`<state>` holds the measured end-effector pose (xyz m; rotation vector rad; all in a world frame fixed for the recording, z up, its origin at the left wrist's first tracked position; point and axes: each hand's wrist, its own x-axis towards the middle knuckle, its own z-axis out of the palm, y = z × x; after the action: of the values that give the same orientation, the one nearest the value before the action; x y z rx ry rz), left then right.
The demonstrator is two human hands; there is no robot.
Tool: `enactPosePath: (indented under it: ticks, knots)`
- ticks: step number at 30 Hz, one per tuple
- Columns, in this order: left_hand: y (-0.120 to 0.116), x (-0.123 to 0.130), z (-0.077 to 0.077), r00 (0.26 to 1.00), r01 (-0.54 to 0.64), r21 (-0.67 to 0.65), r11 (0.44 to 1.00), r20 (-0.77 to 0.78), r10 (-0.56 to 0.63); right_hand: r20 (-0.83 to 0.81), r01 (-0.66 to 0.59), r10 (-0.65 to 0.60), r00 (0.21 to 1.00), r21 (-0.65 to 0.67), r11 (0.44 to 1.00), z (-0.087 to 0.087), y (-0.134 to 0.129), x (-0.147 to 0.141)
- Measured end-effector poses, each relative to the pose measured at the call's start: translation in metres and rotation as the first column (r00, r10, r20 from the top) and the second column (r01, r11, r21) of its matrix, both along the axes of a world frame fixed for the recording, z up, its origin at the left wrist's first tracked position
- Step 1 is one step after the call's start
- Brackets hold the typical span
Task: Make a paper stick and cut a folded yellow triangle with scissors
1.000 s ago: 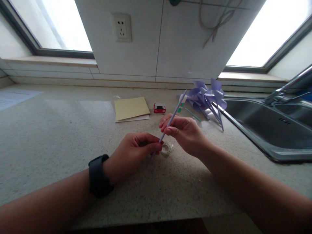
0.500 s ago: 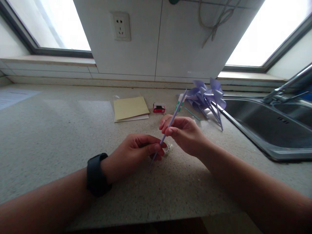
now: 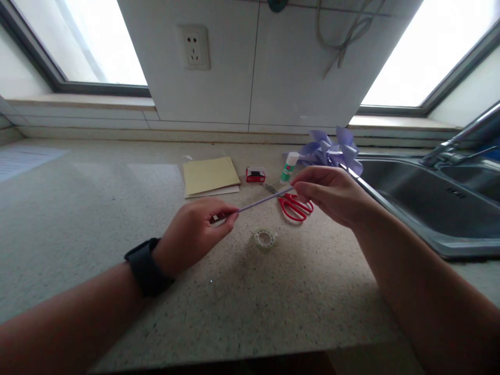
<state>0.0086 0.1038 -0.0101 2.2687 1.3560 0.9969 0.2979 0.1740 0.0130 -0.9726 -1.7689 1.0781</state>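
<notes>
Fingers (image 3: 223, 227), pinched together, hold lilac stick (image 3: 262, 200).

A white rectangular socket (image 3: 193, 47) is mounted on the white tiled wall (image 3: 219, 99); a looped pale cord (image 3: 342, 48) hangs to its right. Stainless-steel sink (image 3: 410, 203) with chrome faucet (image 3: 441, 150) is at right. Printed white paper sheet (image 3: 27, 160) lies at far left.

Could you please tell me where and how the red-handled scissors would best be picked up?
Probably by the red loops of the scissors, coming from the near right: the loops lie toward the person, while the blades point away, back and left. The held purple stick crosses the blades in this view, another reason to favour the loops.
</notes>
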Motion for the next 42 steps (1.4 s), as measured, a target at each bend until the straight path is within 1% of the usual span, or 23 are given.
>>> enactPosePath:
  ticks: [2, 3, 5, 6, 7, 9, 13, 17, 18, 20, 22, 24, 26, 28, 31, 34, 39, 42]
  knots:
    - [0.007, -0.009, 0.001, 0.994, -0.013, 0.104, 0.995, -0.105, 0.024, 0.163, 0.023, -0.04, 0.986, 0.102, 0.994, -0.006, 0.004, 0.001]
    - [0.011, -0.013, 0.001, 0.988, -0.018, 0.144, 0.989, -0.147, 0.04, 0.276, 0.013, -0.061, 0.959, 0.173, 0.985, -0.01, 0.005, -0.001]
    - [0.019, -0.022, 0.001, 0.974, -0.016, 0.181, 0.983, -0.221, 0.056, 0.485, -0.055, -0.107, 0.868, 0.308, 0.95, -0.019, 0.007, -0.008]
    - [0.023, -0.026, -0.001, 0.965, -0.018, 0.182, 0.983, -0.252, 0.065, 0.562, -0.1, -0.128, 0.817, 0.357, 0.929, -0.022, 0.008, -0.013]
    - [0.028, -0.03, -0.002, 0.959, -0.023, 0.18, 0.983, -0.275, 0.072, 0.597, -0.129, -0.139, 0.79, 0.383, 0.915, -0.026, 0.009, -0.017]
    - [0.036, -0.038, -0.006, 0.949, -0.025, 0.154, 0.988, -0.308, 0.072, 0.633, -0.171, -0.15, 0.76, 0.417, 0.893, -0.03, 0.013, -0.025]
    - [0.046, -0.047, -0.013, 0.946, 0.007, 0.107, 0.994, -0.323, 0.028, 0.66, -0.227, -0.151, 0.736, 0.45, 0.864, -0.034, 0.022, -0.032]
    - [0.05, -0.05, -0.017, 0.958, -0.02, 0.113, 0.993, -0.283, 0.052, 0.66, -0.244, -0.146, 0.737, 0.461, 0.853, -0.037, 0.027, -0.03]
    - [0.052, -0.052, -0.017, 0.962, -0.05, 0.121, 0.991, -0.262, 0.08, 0.653, -0.239, -0.15, 0.743, 0.467, 0.851, -0.037, 0.027, -0.029]
    - [0.058, -0.06, -0.018, 0.963, -0.148, 0.142, 0.979, -0.205, 0.175, 0.624, -0.213, -0.164, 0.764, 0.484, 0.849, -0.037, 0.027, -0.026]
    - [0.067, -0.074, -0.019, 0.941, -0.284, 0.161, 0.945, -0.143, 0.307, 0.577, -0.162, -0.194, 0.793, 0.507, 0.847, -0.036, 0.028, -0.023]
    - [0.076, -0.092, -0.021, 0.904, -0.394, 0.16, 0.905, -0.109, 0.413, 0.523, -0.097, -0.232, 0.82, 0.527, 0.844, -0.034, 0.028, -0.017]
    - [0.083, -0.107, -0.023, 0.877, -0.451, 0.143, 0.881, -0.112, 0.467, 0.483, -0.046, -0.26, 0.836, 0.535, 0.844, -0.03, 0.028, -0.01]
    - [0.086, -0.117, -0.025, 0.864, -0.474, 0.127, 0.871, -0.121, 0.488, 0.465, -0.023, -0.268, 0.844, 0.529, 0.848, -0.027, 0.027, -0.001]
    - [0.085, -0.116, -0.027, 0.876, -0.448, 0.125, 0.885, -0.137, 0.463, 0.475, -0.021, -0.255, 0.842, 0.503, 0.864, -0.025, 0.026, 0.012]
    - [0.081, -0.108, -0.027, 0.906, -0.373, 0.137, 0.918, -0.162, 0.392, 0.501, -0.038, -0.228, 0.835, 0.466, 0.884, -0.026, 0.027, 0.02]
    - [0.079, -0.099, -0.028, 0.946, -0.22, 0.106, 0.97, -0.219, 0.239, 0.538, -0.072, -0.182, 0.823, 0.416, 0.906, -0.031, 0.031, 0.022]
    - [0.079, -0.1, -0.03, 0.953, -0.176, 0.079, 0.981, -0.236, 0.19, 0.539, -0.064, -0.18, 0.823, 0.403, 0.913, -0.033, 0.032, 0.021]
